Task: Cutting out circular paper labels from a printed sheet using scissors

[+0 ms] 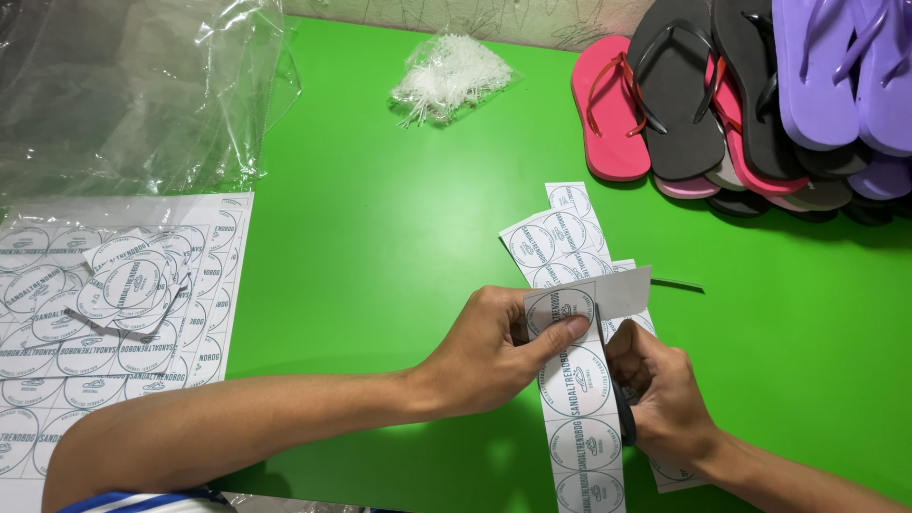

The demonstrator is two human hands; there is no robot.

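Observation:
My left hand (494, 347) pinches the top of a long paper strip of round printed stickers (581, 427), thumb on the uppermost circle. My right hand (665, 389) grips black-handled scissors (619, 399) whose blade runs up along the strip's right edge; the strip's top corner folds over to the right. More sticker strips (556, 237) lie fanned on the green table (399, 218) just behind my hands.
At the left lie sheets of the same round stickers (114, 313) with cut pieces on top, under crumpled clear plastic bags (133, 90). A bundle of white plastic fasteners (448, 76) sits at the back. Stacked flip-flops (750, 95) in pink, black and purple fill the back right.

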